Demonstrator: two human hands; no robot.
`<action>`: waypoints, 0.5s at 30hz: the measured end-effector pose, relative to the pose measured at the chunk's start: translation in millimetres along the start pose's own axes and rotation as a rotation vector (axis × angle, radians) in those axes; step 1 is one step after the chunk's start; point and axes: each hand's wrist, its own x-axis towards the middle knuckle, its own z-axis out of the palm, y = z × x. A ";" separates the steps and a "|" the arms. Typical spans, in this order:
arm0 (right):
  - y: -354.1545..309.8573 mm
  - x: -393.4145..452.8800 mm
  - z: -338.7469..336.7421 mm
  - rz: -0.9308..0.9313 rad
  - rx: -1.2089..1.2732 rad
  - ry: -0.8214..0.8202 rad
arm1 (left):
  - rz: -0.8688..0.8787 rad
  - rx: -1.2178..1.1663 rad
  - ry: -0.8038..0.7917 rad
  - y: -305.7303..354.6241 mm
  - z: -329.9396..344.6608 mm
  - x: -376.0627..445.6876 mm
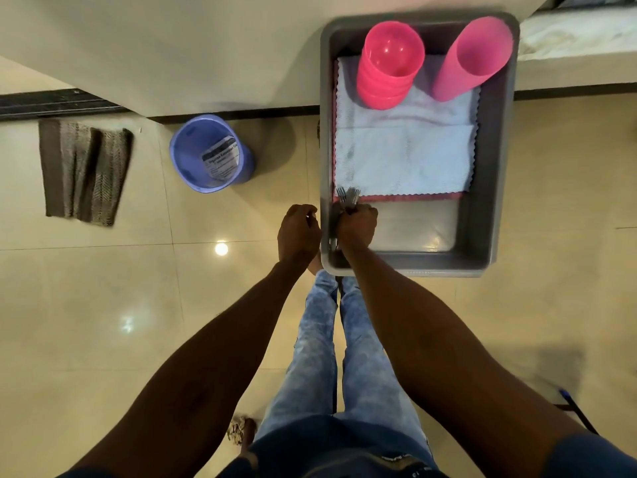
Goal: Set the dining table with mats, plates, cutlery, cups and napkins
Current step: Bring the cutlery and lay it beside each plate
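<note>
While gripped in right hand at near-left corner of grey tray, forks look stiff, light, slick metal w/ tines fanning far; best clasped mid-handle as a bundle. Left hand loosely curled, holding nothing, just left of tray.

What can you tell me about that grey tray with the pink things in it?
The grey tray is a deep rectangular tub with rounded corners, plastic by its look. Inside lie pale blue cloths over a red-edged one, with a stack of pink bowls and a stack of pink cups at the far end. At its near left corner the right hand grips a bundle of forks.
</note>
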 end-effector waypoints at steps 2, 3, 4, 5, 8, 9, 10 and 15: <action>1.1 -2.7 -5.5 0.008 0.065 -0.047 | 0.011 0.009 0.003 2.1 -2.9 -3.4; 2.2 -3.7 -8.1 -0.003 0.084 -0.071 | 0.017 0.015 0.002 4.1 -4.3 -5.3; 2.7 -6.7 -13.2 -0.005 0.104 -0.089 | 0.026 0.017 -0.001 7.3 -7.0 -8.4; 4.8 -8.4 -17.9 -0.011 0.132 -0.098 | 0.030 0.017 -0.006 10.5 -9.7 -11.8; 0.5 -23.0 -43.0 -0.011 0.266 -0.132 | 0.025 0.000 -0.034 24.4 -20.6 -23.8; -2.2 -29.8 -54.3 -0.013 0.335 -0.151 | 0.013 -0.025 -0.043 32.2 -26.0 -29.8; -4.2 -37.5 -66.0 -0.012 0.404 -0.181 | -0.004 -0.065 -0.056 38.8 -30.5 -36.1; -14.4 -85.2 -124.7 0.009 0.714 -0.381 | -0.187 -0.376 -0.234 73.3 -53.5 -65.1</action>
